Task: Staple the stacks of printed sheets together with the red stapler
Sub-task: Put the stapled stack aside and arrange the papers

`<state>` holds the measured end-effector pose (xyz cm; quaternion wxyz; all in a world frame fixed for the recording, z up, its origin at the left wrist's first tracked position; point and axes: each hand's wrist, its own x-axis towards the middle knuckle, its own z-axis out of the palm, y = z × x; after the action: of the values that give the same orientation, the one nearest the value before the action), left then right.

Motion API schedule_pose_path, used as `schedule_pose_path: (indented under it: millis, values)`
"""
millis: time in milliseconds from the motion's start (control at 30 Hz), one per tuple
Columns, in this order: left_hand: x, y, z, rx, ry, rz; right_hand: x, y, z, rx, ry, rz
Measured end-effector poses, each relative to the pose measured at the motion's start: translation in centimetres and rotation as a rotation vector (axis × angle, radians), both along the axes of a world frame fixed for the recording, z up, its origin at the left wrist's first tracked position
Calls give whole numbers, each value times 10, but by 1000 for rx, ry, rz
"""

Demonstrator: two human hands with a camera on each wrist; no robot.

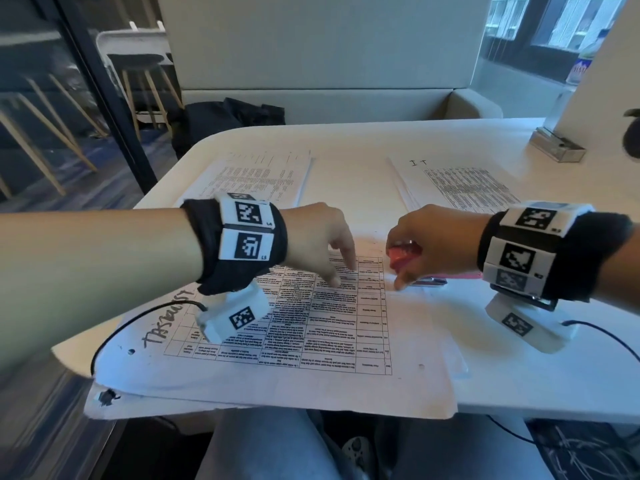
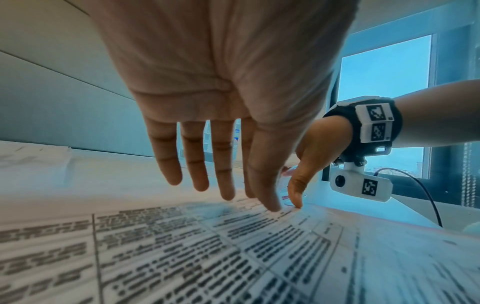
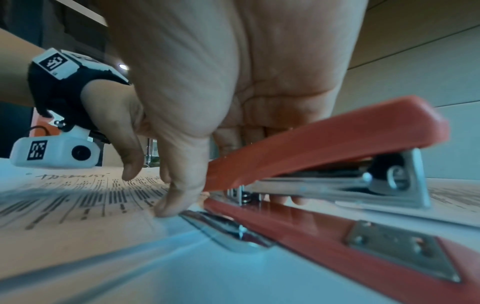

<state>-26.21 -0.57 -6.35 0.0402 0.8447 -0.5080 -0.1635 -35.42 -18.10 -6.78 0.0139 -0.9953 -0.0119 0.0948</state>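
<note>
A stack of printed sheets (image 1: 277,337) with a table grid lies at the table's near edge. My left hand (image 1: 341,271) is on its far right part with straight, spread fingers (image 2: 200,174), fingertips touching the paper (image 2: 233,257). My right hand (image 1: 401,271) grips the front of the red stapler (image 1: 403,258) at the stack's far right corner, thumb tip down by the paper's edge. In the right wrist view the stapler's top arm (image 3: 324,139) is lifted off its red base (image 3: 324,232), with my fingers curled over the arm. Two more stacks lie at the back left (image 1: 256,181) and back right (image 1: 460,188).
The white table (image 1: 519,375) has a rounded far edge. A clear plastic holder (image 1: 557,148) stands at the back right by a white panel. A black bag (image 1: 228,123) sits on the bench beyond. Camera cables trail from both wrists.
</note>
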Motion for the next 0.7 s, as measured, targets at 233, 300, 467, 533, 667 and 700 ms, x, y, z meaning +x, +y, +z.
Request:
schedule_pose_path:
  millis: [233,300,467,533,667,700]
  values:
    - [-15,-1,-12,-31,22,-45,0,2,0,-26,11,6]
    - [-19,-5,-15,-56,23,-44,0,2,0,-38,10,9]
    - [-25,-13,-17,-90,26,-76,0,2,-1,-53,11,4]
    - [-26,-15,-16,-89,12,-99,0,3,-1,-67,10,7]
    - [-27,-14,-16,-86,-8,-122,1,3,0,-99,18,17]
    - [-27,-14,-16,-83,-14,-127,1,3,0,-103,22,19]
